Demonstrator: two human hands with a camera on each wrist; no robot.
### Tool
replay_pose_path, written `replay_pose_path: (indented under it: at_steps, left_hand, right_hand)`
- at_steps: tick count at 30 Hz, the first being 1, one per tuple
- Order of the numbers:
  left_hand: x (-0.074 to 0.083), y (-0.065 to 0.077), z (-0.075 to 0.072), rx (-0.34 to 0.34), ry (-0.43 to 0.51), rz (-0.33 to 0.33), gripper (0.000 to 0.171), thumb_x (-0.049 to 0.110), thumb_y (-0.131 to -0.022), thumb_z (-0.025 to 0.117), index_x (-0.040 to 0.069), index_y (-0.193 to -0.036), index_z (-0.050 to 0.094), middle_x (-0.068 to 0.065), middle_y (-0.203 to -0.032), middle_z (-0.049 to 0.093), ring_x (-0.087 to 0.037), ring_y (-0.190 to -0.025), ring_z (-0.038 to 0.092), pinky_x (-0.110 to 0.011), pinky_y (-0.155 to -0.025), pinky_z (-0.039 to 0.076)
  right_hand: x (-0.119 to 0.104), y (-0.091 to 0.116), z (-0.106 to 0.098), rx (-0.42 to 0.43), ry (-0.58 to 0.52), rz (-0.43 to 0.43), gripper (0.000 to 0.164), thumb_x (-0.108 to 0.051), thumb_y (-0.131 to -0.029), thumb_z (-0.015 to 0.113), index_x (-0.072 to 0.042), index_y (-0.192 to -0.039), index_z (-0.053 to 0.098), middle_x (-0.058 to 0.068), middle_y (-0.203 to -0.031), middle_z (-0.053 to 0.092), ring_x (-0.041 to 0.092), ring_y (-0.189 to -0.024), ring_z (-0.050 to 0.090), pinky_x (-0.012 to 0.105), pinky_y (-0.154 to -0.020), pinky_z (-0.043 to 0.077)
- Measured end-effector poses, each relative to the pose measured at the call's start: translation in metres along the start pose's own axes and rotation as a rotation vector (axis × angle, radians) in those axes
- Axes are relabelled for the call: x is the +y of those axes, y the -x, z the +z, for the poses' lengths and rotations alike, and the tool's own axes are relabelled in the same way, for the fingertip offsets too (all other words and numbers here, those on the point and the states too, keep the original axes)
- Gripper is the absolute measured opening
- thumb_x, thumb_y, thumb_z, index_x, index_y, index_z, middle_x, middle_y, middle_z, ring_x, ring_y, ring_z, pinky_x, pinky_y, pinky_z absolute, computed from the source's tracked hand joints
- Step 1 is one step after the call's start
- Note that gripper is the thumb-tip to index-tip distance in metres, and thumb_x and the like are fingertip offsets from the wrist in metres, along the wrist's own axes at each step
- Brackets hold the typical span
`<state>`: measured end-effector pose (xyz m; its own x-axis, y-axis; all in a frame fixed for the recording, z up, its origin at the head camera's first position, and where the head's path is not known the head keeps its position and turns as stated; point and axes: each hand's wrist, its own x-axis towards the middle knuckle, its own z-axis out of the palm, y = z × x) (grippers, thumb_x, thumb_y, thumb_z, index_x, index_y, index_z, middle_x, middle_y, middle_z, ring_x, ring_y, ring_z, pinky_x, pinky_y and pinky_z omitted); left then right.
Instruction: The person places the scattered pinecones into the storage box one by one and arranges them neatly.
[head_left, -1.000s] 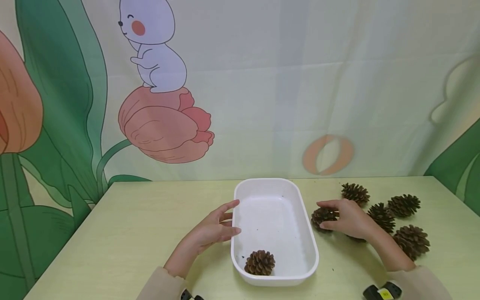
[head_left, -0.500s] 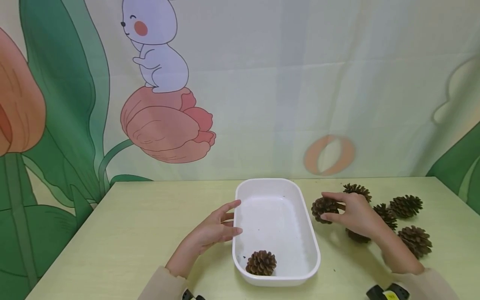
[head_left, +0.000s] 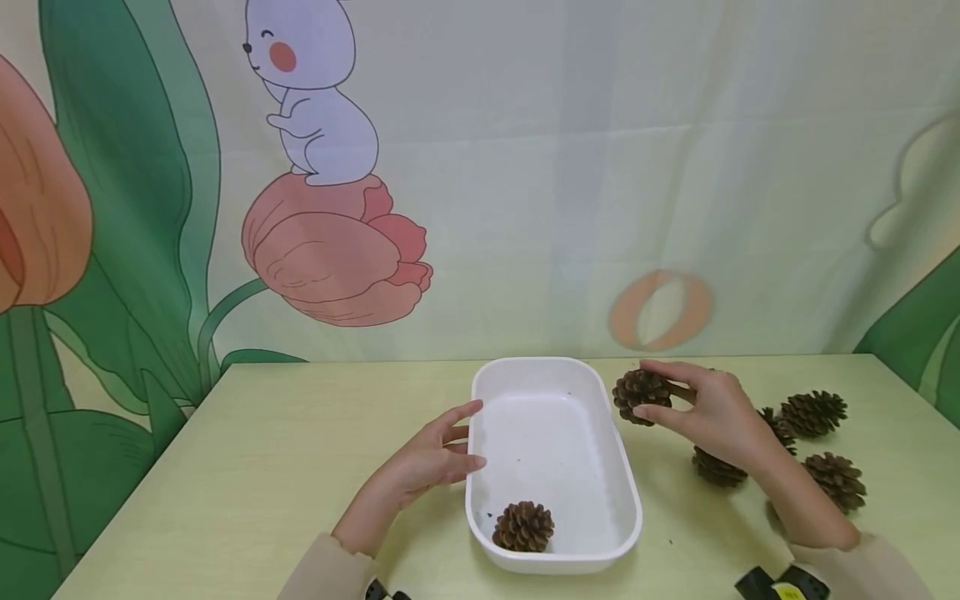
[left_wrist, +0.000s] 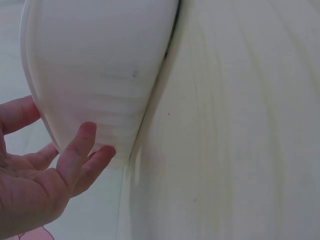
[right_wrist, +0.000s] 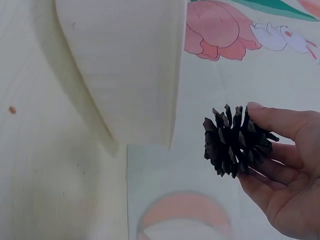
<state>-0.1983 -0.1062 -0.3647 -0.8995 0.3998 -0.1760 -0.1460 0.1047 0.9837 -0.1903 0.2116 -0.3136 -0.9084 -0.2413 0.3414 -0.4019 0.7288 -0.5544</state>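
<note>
A deep white plastic tray stands on the table, with one brown pinecone in its near left part. My left hand holds the tray's left side, the thumb at the rim and other fingers against the outer wall. My right hand pinches another pinecone between thumb and fingers. That pinecone is raised off the table, just beside the tray's far right rim. In the right wrist view the held pinecone is dark, and the tray's outer wall lies left of it.
Several loose pinecones lie to the right, among them a far one, a near one and one under my right hand. My right hand and forearm partly cover others. A printed curtain hangs behind the table's back edge.
My right hand has lifted its pinecone off the table, up and away towards the tray's far right rim. My left hand and the tray keep their places.
</note>
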Motion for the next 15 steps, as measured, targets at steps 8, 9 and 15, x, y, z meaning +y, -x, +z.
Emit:
replay_pose_path:
  at_steps: [8,9,15]
  left_hand:
    - [-0.001,0.0,-0.002,-0.007,0.001,0.001,0.073,-0.008,-0.081,0.06,0.009,-0.144,0.025,-0.029,-0.138,0.031,-0.04,-0.119,0.043,-0.043,-0.089,0.048]
    - [-0.001,0.0,-0.002,-0.009,0.001,0.002,0.073,-0.008,-0.081,0.06,0.009,-0.144,0.025,-0.029,-0.138,0.031,-0.04,-0.119,0.043,-0.043,-0.089,0.048]
    - [-0.001,0.0,-0.002,-0.013,0.003,0.006,0.073,-0.007,-0.081,0.06,0.009,-0.144,0.025,-0.029,-0.138,0.031,-0.041,-0.119,0.043,-0.043,-0.089,0.048]
  right_hand:
    - [-0.018,-0.002,0.011,-0.01,-0.167,-0.045,0.053,-0.015,-0.076,0.074,0.001,-0.123,0.055,0.017,-0.123,0.056,0.035,-0.112,0.052,0.032,-0.089,0.047]
    - [-0.019,-0.002,0.013,-0.016,-0.182,-0.051,0.053,-0.013,-0.076,0.074,0.002,-0.122,0.055,0.017,-0.123,0.056,0.035,-0.112,0.052,0.031,-0.089,0.046]
    - [-0.026,-0.005,0.026,-0.055,-0.28,-0.092,0.05,-0.002,-0.073,0.073,0.004,-0.12,0.056,0.019,-0.12,0.056,0.033,-0.11,0.054,0.025,-0.089,0.045]
